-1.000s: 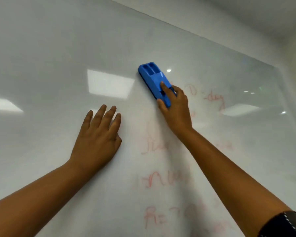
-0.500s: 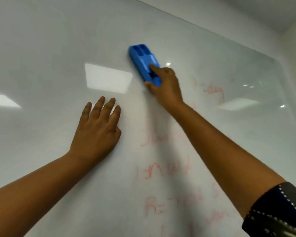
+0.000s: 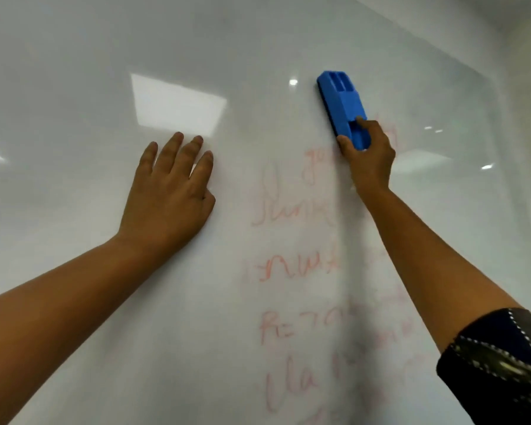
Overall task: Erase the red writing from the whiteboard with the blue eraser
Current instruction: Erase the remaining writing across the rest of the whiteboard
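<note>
Your whiteboard [image 3: 74,302] has the blue eraser [image 3: 342,110] pressed flat on it, plus faded red writing [image 3: 292,268], mostly unreadable I think.

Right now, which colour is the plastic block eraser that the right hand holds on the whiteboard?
The plastic block eraser is bright blue, seen in the head view.

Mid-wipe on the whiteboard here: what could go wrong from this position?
1. The right hand grips only the lower end of the blue eraser, so the upper end may lift and wipe unevenly.
2. The left hand rests flat on the whiteboard just left of the red writing; sliding it right could smear ink.
3. Several faint lines remain below the eraser and could be missed in the glare.
</note>
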Motion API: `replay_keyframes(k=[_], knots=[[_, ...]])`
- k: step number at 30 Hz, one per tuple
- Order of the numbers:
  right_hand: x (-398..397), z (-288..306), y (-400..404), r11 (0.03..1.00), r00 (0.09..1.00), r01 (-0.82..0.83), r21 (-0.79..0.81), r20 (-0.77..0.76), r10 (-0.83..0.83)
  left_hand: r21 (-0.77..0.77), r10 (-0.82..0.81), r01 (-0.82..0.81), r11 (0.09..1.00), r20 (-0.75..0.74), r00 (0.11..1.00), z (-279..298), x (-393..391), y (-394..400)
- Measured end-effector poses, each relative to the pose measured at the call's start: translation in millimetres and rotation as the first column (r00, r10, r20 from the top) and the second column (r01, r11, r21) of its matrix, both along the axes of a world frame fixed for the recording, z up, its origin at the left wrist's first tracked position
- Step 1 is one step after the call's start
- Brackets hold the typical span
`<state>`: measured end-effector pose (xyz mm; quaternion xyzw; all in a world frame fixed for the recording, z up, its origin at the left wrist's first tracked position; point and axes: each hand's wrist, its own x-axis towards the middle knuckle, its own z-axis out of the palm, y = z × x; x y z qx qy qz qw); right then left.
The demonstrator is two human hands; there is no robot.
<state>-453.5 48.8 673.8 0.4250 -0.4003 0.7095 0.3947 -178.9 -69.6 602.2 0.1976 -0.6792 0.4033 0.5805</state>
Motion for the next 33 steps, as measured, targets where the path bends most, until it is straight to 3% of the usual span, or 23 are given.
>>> replay_keyframes(k=[7,9,13,18,25,30,33], knots=[[-85,-31,33,0.994,0.882,0.106,-0.006,0.463,-0.091,-0.013,-0.016,0.016,1.000,-0.001,1.000,-1,-1,-2],[-86,-27,35,0.994,0.847,0.110,0.020,0.521,-0.104,-0.017,-0.016,0.016,1.000,-0.002,1.000,-1,-1,-2],[-63,-14,25,0.981,0.889,0.191,0.031,0.418,-0.186,-0.011,-0.018,0.018,1.000,0.004,1.000,-1,-1,-2],[-57,-21,20,0.998,0.973,0.062,0.020,0.223,-0.065,-0.010,-0.015,0.015,1.000,0.004,1.000,-1,-1,-3],[-69,-21,34,0.996,0.890,0.091,0.021,0.447,-0.091,-0.025,-0.015,0.015,1.000,-0.011,1.000,-1,-3,-3],[-29,-33,15,0.997,0.985,0.057,0.054,0.161,-0.065,-0.032,-0.027,0.026,0.999,-0.015,1.000,-2,-4,-3],[-39,-51,21,0.994,0.993,0.065,0.092,0.089,-0.073,-0.024,-0.029,0.029,0.999,-0.012,1.000,-3,-5,-2]])
